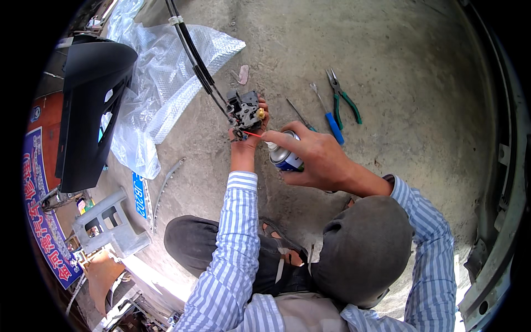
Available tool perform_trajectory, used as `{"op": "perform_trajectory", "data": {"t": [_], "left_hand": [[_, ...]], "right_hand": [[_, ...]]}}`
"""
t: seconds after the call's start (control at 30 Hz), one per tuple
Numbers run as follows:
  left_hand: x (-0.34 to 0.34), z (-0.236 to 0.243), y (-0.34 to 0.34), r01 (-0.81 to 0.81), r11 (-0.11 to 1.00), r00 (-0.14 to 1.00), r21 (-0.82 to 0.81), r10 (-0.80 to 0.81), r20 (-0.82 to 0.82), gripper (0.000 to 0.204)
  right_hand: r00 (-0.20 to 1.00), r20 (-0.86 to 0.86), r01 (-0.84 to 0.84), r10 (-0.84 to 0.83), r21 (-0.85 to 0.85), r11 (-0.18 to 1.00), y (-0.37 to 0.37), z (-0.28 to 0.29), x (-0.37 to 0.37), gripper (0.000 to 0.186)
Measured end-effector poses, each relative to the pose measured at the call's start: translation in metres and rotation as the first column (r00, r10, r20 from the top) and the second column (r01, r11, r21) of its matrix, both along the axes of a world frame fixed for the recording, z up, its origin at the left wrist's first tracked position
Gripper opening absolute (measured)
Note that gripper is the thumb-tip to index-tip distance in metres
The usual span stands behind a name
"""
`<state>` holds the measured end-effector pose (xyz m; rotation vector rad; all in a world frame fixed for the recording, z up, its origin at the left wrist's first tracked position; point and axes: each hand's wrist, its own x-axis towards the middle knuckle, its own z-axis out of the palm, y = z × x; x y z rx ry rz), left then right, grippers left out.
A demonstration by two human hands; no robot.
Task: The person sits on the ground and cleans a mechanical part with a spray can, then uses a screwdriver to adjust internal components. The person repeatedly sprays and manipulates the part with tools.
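Note:
My left hand (245, 140) grips a dark car latch assembly (241, 108) with a small yellow piece and cables (200, 69) running off toward the upper left. My right hand (311, 155) holds an aerosol can (281, 159), index finger on the top and a thin red straw (253, 134) angled at the lower part of the latch. Beside my hands on the concrete lie a thin tool (297, 113), partly behind my right hand, a screwdriver with a blue handle (333, 126) and long-nose pliers with green handles (346, 103).
Bubble wrap (141, 135) and a black panel (83, 127) lie at the left, with a grey bracket (97, 224), a blue plate (138, 193) and a banner (36, 193). A metal body edge (492, 221) curves along the right. My bent knees are below my hands.

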<state>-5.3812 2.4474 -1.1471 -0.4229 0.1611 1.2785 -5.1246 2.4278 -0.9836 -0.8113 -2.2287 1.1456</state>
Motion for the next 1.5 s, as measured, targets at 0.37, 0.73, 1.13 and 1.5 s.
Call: {"op": "perform_trajectory", "data": {"t": [0.37,0.73,1.13,1.5], "left_hand": [[0.000,0.011,-0.002,-0.027,0.996,0.997,0.082,0.032,-0.067,0.075],[0.016,0.060,0.006,-0.060,0.968,0.998,0.242,0.054,0.031,0.095],[0.023,0.095,0.020,-0.090,0.943,0.995,0.319,0.096,-0.002,0.092],[0.064,0.133,0.017,-0.111,0.960,0.938,0.256,0.187,-0.293,0.075]], "right_hand": [[0.952,-0.086,0.300,-0.294,0.067,0.952,0.011,-0.008,0.046,0.086],[0.620,0.075,0.767,-0.781,0.154,0.623,-0.004,-0.104,0.146,0.082],[0.587,0.241,0.734,-0.773,0.244,0.634,-0.038,-0.030,0.170,0.072],[0.986,-0.163,0.059,0.037,0.545,0.836,0.069,0.006,-0.047,0.090]]}}
